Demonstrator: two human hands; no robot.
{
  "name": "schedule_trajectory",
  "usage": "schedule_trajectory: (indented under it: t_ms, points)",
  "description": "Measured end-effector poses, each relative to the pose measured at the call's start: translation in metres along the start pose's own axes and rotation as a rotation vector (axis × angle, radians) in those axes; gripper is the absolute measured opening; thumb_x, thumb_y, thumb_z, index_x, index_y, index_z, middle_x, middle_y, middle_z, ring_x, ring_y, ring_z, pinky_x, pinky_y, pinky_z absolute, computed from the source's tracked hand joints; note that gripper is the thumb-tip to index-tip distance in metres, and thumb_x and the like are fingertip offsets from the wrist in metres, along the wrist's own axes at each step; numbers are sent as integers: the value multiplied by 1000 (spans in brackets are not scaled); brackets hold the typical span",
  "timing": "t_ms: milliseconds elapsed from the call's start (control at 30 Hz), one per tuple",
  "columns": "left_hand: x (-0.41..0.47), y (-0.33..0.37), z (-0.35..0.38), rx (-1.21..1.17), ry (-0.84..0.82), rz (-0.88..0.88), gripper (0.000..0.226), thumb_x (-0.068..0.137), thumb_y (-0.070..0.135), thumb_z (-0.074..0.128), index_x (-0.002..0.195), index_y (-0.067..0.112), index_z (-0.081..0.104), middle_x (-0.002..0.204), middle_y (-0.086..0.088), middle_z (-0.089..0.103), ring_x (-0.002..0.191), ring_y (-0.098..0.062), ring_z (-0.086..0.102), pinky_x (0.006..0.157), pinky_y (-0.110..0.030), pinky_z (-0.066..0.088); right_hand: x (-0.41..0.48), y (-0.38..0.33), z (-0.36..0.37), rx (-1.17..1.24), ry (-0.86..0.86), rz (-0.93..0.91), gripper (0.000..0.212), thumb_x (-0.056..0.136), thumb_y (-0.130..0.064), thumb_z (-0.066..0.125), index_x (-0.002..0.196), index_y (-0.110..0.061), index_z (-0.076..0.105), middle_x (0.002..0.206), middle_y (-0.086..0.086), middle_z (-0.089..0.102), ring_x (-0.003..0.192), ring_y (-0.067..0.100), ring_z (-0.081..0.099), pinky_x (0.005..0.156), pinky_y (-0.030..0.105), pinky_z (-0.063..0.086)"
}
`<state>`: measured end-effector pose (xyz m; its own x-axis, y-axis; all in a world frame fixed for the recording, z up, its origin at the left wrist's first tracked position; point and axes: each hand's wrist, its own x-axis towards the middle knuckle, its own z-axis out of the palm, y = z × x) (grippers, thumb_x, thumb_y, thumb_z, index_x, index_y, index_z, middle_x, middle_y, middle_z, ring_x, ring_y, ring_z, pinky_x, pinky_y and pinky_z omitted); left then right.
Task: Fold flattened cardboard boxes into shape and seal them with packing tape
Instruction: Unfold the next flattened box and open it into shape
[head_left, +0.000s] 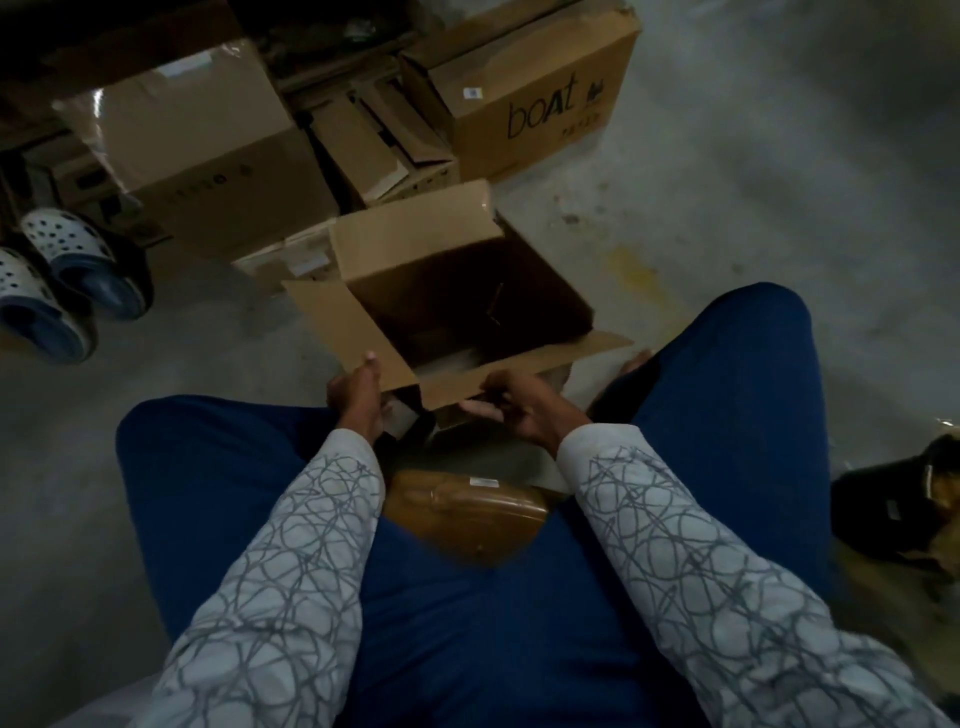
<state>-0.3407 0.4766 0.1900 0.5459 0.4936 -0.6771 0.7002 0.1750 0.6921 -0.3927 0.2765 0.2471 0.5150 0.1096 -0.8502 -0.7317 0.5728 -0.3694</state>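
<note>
Sleeves patterned grey; glossy brown item in lap, identity unclear.
Left hand: pinches near corner of left flap, thumb on top.
Right hand: fingers curled round edge of near flap.
Cardboard box: between knees, apparently on floor, opening up, flaps splayed.
Handling, judged: light, panels stiff, creases weak. Hold flap edges near corners; fold along score lines.
Floor: bare stained concrete.
Beyond: stacked cartons, sandals.
</note>
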Motion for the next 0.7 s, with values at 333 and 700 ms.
schedule_trajectory:
  t_ms: [333,700]
  points:
    - [14,1,-9,256,61,129,43,83,30,80,117,5,69,108,-3,67,101,-25,65,94,-38,56,21,-12,-14,-833,623,-267,123,76,-38,83,157,-6,-4,164,23,3,148,43,16,118,57,24]
    - [18,9,-12,683,114,305,58,77,44,72,114,-1,65,120,-18,62,111,-36,60,89,-42,55,53,-51,-60,-1435,507,-354,85,86,-43,68,156,-40,20,155,16,28,141,41,25,115,59,24]
